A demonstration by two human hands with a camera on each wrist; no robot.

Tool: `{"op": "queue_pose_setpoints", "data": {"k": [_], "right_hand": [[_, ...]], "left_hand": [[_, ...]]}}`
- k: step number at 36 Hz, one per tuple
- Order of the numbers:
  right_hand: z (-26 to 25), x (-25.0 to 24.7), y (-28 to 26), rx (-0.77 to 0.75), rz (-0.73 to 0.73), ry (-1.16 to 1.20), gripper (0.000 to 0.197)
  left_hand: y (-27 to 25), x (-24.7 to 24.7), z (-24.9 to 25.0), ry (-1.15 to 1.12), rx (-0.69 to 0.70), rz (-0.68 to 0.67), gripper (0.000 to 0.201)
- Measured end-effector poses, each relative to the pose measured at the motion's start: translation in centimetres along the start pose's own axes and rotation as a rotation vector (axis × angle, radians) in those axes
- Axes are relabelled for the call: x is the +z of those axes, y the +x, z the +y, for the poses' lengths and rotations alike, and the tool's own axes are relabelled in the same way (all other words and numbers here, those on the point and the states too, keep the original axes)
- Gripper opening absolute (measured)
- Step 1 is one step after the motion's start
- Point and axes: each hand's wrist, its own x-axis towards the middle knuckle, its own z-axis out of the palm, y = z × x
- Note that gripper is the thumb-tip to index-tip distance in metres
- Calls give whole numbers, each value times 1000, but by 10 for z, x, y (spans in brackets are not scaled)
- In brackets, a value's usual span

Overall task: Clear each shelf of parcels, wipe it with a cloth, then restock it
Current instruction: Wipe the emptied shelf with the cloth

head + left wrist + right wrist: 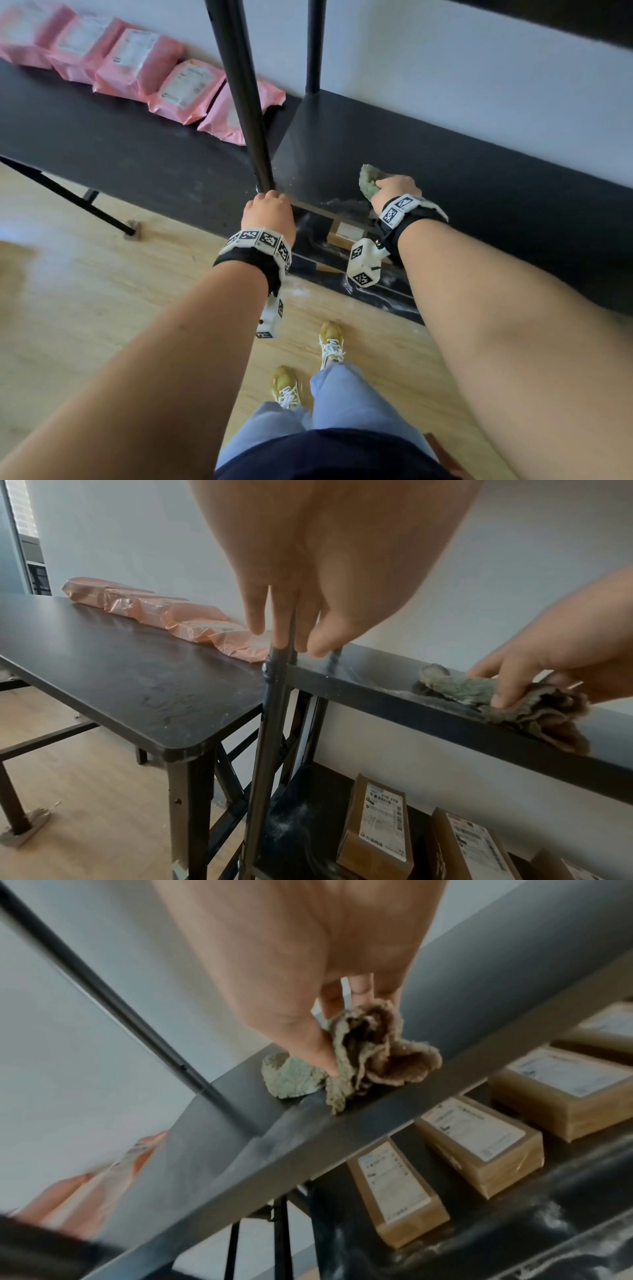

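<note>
My right hand [394,190] [329,1020] grips a crumpled grey-green cloth [370,178] [496,696] [356,1058] and presses it onto the bare black shelf [479,192] [377,693] [342,1123], near its left end. My left hand [269,212] [291,631] is wrapped round the shelf unit's black front post [246,102] [270,710] at shelf height. Several pink parcels [137,65] [178,618] lie in a row on the black table [102,144] [120,669] to the left. Brown boxed parcels [377,826] [479,1137] stand on the shelf below.
The table butts against the shelf unit's left side, along a pale wall. A rear post [315,44] rises from the shelf's back corner. White dust marks the lower shelf [376,294] [548,1231]. Wooden floor [85,291] lies under my feet.
</note>
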Motion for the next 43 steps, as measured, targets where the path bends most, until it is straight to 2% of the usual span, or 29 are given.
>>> {"op": "queue_pose_setpoints", "data": {"k": [4,9,12,16,18,20,23,29,35,40,43], "right_hand": [[-13,20,-21,-82,-72,24,46],[-20,28,-35,-250,-197,-47,32],[-10,21,-36,-290,-160,12,35],[17,9,-32,-65,69,-16,44],[26,7,-33,0,85,-101,34],[26,9,-36,-21,63,-139,22],[8,17,-44,-63,34,-111,9],[-40,48,-54,-178,-59,-148,35],[-84,69,-59,-280,-133,-213,34],[-103,71,-56,-324,-232,-101,29],[-104,60,-42,-329,-181,-41,28]], "left_hand": [[-2,1,-4,-11,-8,-20,40],[-3,-1,-7,-2,8,-19,41],[-4,-2,-10,5,11,-11,40],[-7,1,-15,14,14,-8,40],[-8,3,-19,22,17,-13,41],[-8,6,-24,25,13,-18,43],[-7,10,-33,31,-2,-13,45],[-4,7,-53,43,-34,-32,44],[4,8,-68,52,-76,-38,48],[11,9,-72,57,-99,-19,39],[16,8,-71,43,-118,-20,42]]}}
